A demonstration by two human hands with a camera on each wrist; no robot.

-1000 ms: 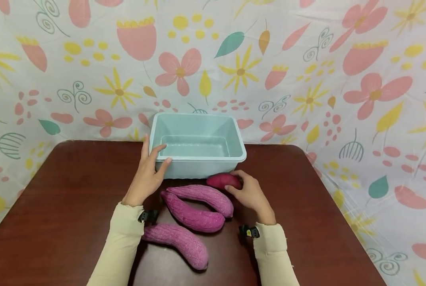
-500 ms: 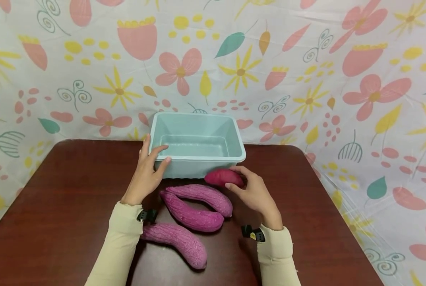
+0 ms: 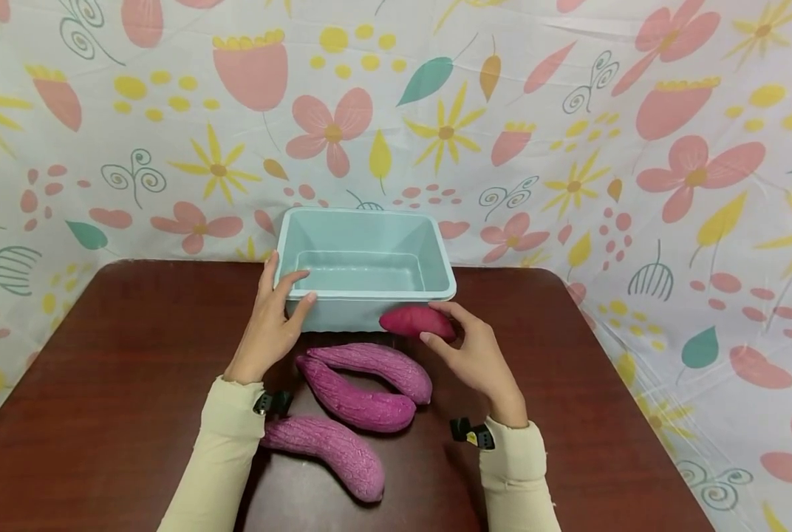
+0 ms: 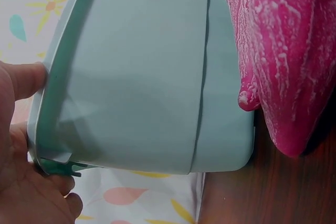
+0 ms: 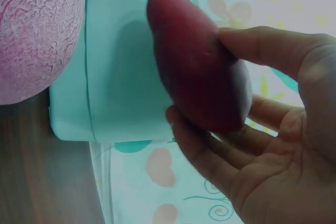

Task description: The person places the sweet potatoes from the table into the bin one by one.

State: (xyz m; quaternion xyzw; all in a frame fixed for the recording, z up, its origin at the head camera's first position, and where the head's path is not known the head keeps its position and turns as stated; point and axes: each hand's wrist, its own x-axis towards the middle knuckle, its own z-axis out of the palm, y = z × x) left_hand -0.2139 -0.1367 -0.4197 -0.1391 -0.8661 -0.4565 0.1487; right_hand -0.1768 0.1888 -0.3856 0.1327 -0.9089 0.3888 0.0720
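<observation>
My right hand holds a smooth, dark-red sweet potato between thumb and fingers, in front of the tub's right front corner. In the right wrist view the sweet potato tapers at its upper end, and the fingers wrap its lower side. My left hand grips the left front corner of a pale blue-green plastic tub. The left wrist view shows the thumb on the tub's rim and other fingers curled at the corner. Nothing lies on the visible tub floor.
Two long, curved, wrinkled purple vegetables lie side by side in front of the tub. A third one lies nearer, partly behind the left wrist. All rest on a dark brown table. A flower-patterned cloth hangs behind.
My right hand has raised the sweet potato a little from the table in front of the tub, its forearm shifting slightly right. The left hand stays at the tub's corner.
</observation>
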